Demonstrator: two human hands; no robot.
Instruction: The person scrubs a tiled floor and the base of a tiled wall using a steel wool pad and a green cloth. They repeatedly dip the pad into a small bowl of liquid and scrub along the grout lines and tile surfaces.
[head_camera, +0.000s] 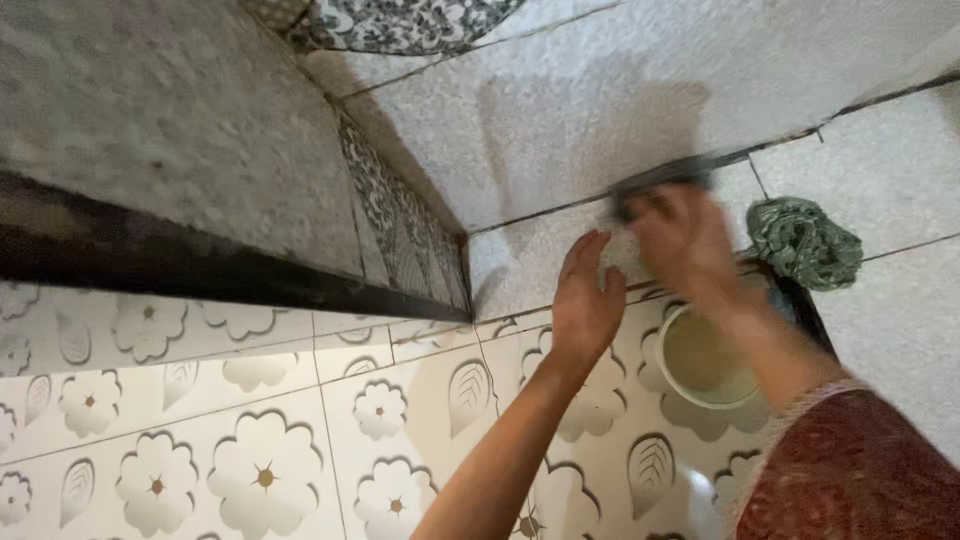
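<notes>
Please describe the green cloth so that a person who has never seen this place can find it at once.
Start at the flower-patterned tiled wall and follow it right to the grey speckled floor. Just past the right hand and above the round white bowl lies the green cloth. It is the only crumpled, green, knitted-looking thing there.

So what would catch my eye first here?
Probably the two hands in the middle: the left hand pressed flat on the speckled floor, the blurred right hand gripping a dark brush. Next, the flower-patterned tiles below, a white bowl and a green cloth at right.
</notes>
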